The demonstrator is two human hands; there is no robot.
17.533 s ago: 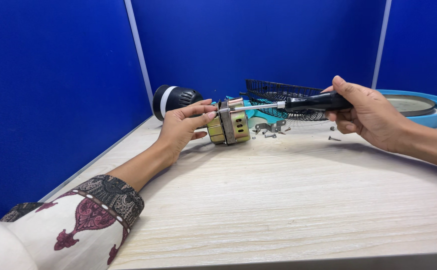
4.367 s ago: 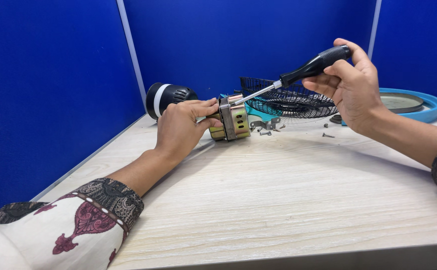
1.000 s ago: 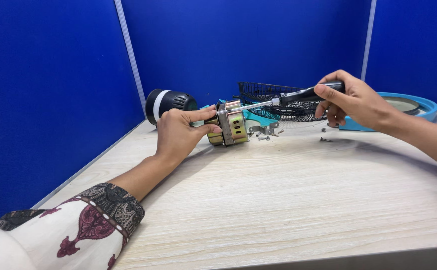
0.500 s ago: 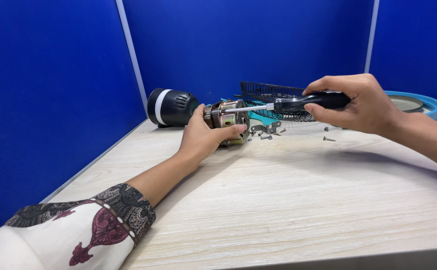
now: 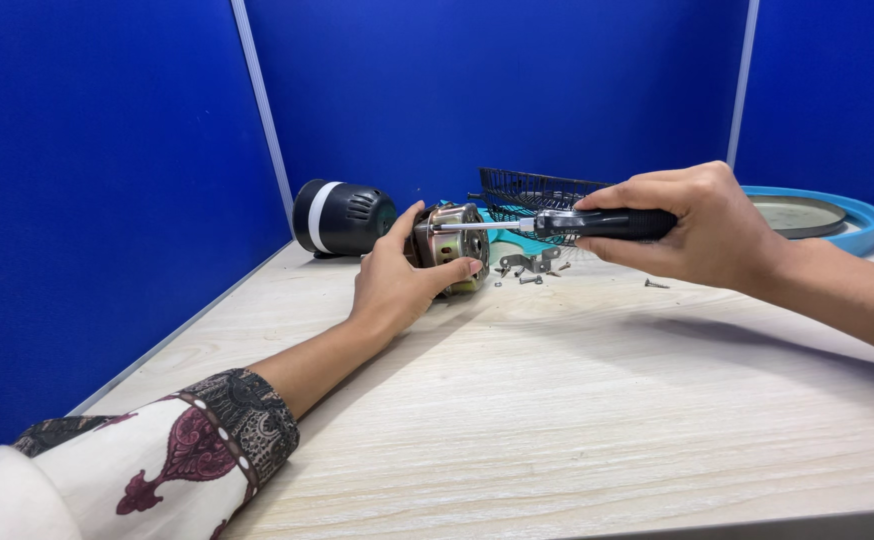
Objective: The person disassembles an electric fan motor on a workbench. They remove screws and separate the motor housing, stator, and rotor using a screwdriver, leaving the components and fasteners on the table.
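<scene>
- The small metal motor [image 5: 450,250] lay on the pale wooden table [image 5: 577,400], near its far left edge, just beside a black housing [image 5: 342,217].
- The left hand [image 5: 397,278] gripped the motor.
- The right hand [image 5: 692,225] was closed around a black-handled screwdriver [image 5: 557,225], its tip at the motor.
- Loose screws [image 5: 532,270] lay nearby.

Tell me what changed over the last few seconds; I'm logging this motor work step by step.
The right hand lowered the screwdriver from a steep tilt to about level, its tip at the motor. The left hand shifted its grip, and the motor now lies lower on the table. Both hands kept their holds; the black housing, wire grille, blue ring and loose screws stayed put.
</scene>
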